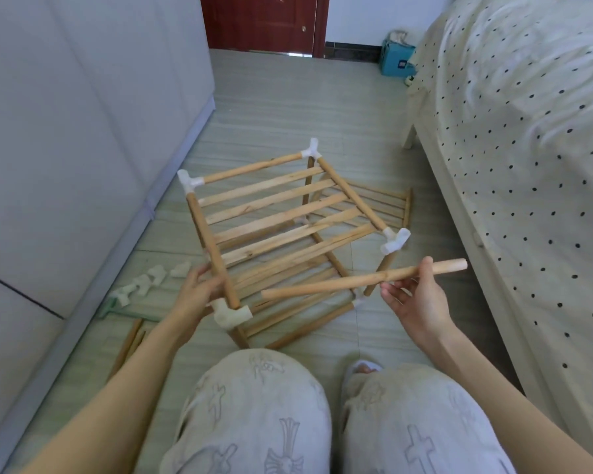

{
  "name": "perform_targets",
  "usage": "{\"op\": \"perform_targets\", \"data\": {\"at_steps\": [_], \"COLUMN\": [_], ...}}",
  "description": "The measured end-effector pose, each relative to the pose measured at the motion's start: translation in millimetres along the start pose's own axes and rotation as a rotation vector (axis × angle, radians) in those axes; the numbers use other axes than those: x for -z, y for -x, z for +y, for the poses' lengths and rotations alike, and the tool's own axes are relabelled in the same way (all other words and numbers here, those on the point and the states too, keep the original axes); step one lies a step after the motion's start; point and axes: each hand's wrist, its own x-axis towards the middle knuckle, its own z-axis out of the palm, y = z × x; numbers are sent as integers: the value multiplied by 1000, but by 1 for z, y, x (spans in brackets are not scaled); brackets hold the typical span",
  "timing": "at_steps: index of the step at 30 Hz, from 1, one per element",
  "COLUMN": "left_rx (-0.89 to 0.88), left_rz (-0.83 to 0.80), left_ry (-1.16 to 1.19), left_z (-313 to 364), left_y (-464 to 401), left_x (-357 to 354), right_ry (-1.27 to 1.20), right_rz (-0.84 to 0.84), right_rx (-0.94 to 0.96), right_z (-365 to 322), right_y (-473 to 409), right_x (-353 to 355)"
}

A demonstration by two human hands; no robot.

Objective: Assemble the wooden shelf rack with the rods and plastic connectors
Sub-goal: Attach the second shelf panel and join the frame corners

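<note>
head view: the half-built pale wooden slatted rack with white plastic corner connectors stands on the floor; left hand grips its near rail. just right of it, right hand pinches a loose round wooden rod — light, stiff, likely best held mid-length.

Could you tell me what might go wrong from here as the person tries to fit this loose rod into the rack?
1. The right hand pinches the loose rod near one end, so its long free end may swing and miss the near corner connector.
2. Only the left hand steadies the half-built rack; pushing could tip it or pop a joint.
3. The spare connectors on the floor could get kicked away.
</note>
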Motion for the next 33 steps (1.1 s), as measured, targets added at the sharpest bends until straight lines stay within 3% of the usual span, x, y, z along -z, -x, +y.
{"op": "perform_targets", "data": {"at_steps": [3, 8, 15, 24, 33], "left_rx": [110, 98, -25, 89, 51], "left_rz": [-86, -87, -20, -62, 71], "left_ry": [53, 203, -6, 119, 221], "left_z": [-11, -15, -16, -28, -38], "left_y": [30, 62, 66, 43, 32], "left_x": [5, -11, -14, 11, 5], "right_ry": [-4, 32, 67, 192, 91], "right_rz": [-19, -52, -93, -292, -369], "right_rx": [-5, -25, -77, -103, -189], "right_z": [11, 19, 24, 30, 52], "right_y": [6, 6, -3, -16, -15], "right_x": [-2, -9, -11, -28, -40]}}
